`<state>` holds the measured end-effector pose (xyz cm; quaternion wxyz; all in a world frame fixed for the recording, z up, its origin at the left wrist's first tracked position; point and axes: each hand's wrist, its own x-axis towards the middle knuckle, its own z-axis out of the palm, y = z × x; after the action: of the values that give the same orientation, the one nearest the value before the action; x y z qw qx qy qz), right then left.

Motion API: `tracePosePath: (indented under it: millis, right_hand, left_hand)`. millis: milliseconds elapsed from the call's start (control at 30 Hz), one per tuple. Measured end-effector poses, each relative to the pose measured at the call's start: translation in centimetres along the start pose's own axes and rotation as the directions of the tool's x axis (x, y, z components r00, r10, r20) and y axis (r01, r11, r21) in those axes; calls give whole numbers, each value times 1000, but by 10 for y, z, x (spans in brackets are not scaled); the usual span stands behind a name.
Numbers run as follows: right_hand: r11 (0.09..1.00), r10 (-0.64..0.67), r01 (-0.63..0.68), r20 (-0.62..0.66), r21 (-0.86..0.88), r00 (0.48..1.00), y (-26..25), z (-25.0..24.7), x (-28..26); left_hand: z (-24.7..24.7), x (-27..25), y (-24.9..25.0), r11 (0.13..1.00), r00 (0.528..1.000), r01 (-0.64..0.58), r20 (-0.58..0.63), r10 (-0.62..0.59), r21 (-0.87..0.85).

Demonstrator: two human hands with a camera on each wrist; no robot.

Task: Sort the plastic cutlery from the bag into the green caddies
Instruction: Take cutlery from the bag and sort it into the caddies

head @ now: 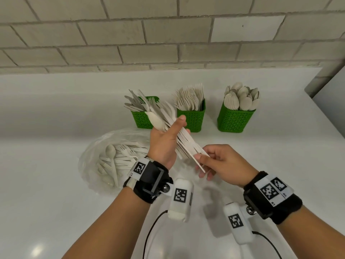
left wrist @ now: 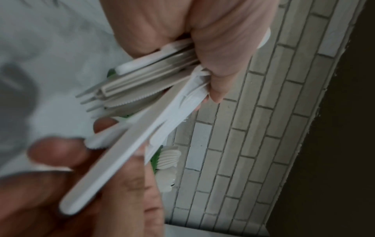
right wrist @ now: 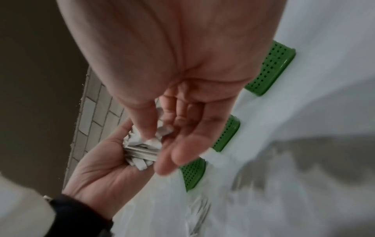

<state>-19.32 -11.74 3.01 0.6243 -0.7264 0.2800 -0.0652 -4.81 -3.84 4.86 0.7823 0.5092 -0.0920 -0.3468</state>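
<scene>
- The left hand (head: pixel 164 144) is curled round a thick bundle of mixed cutlery (head: pixel 168 122), thumb over the top, fingers closed beneath; in the left wrist view knives, fork tines and a spoon handle fan out of its grip (left wrist: pixel 215 52).
- The right hand (head: pixel 222 161) is loosely curved, its thumb and forefinger pinching the near end of one handle (head: pixel 198 161) that sticks out of the bundle; the other fingers hang relaxed below. In the right wrist view its fingers (right wrist: pixel 178 144) are spread and blurred, just in front of the handle ends.
- The bundle slants up and away from the hands, its far tips overlapping the left caddy (head: pixel 141 118) in the head view; whether they touch it cannot be told.
- Taking the middle caddy (head: pixel 192 118) as landmark: it holds forks, stands on the white counter (head: pixel 56 109) just beyond the left hand, with the left caddy of knives close beside it and the right caddy (head: pixel 235 120) of spoons farther off on its other side.
- The clear bag (head: pixel 104 161), open and still holding spoons and forks, lies nearer than the middle caddy and to its left, beside the left wrist.
- Beyond the caddies a strip of bare counter runs to the brick wall (head: pixel 168 34); the counter's right edge lies past the right caddy.
</scene>
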Motion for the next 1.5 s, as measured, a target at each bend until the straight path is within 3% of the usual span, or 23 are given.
tracePosePath:
  millis: [167,300,400,500,733,833,900,967,1033,1200,1333,1500]
  right_hand:
    - [977,25,-5,-91,211,996,-5,-7,-1]
    - [924,81,-71,-11,377,997,-10,5,-3]
    - [889,58,-30,-48,457,997,-13,18,-3]
    - [922,11,12,-57,388,998,-16,20,0]
    - [961,80,-45,-118,272,990,-4,-16,-4]
    - [945,93,-18,-216,327,972,2,-32,-3]
    - [881,114,41,-296,472,948,2,-45,-3]
    - [791,125,114,-341,601,932,-3,-52,-2]
    - [757,106,177,-384,629,917,-10,-51,-1]
    - [856,-39,252,-429,452,902,-31,-26,5]
    - [911,-54,209,-400,355,915,-29,-5,10]
    - [913,48,63,-261,403,964,-21,4,9]
  left_hand:
    - [-4,6,4,993,1000,13,-27,-16,-115]
    - [2,3,3,989,999,18,-38,-24,-145]
    - [8,-5,-4,989,995,102,-3,-103,-109]
    - [11,-10,-9,975,983,186,28,-183,-119]
    - [2,0,2,962,989,128,-42,-142,-242]
    - [-4,7,8,955,989,107,-68,-130,-275]
    - [-10,11,10,962,993,87,-59,-106,-257]
    - [-13,10,9,980,996,83,-10,-86,-179]
    - [-13,6,3,994,992,92,93,-86,-58]
    - [-5,-9,-15,982,955,6,291,-62,190]
    - [1,-15,-19,985,905,-48,424,-27,167]
    - [-7,-12,-19,951,897,-73,436,-69,301]
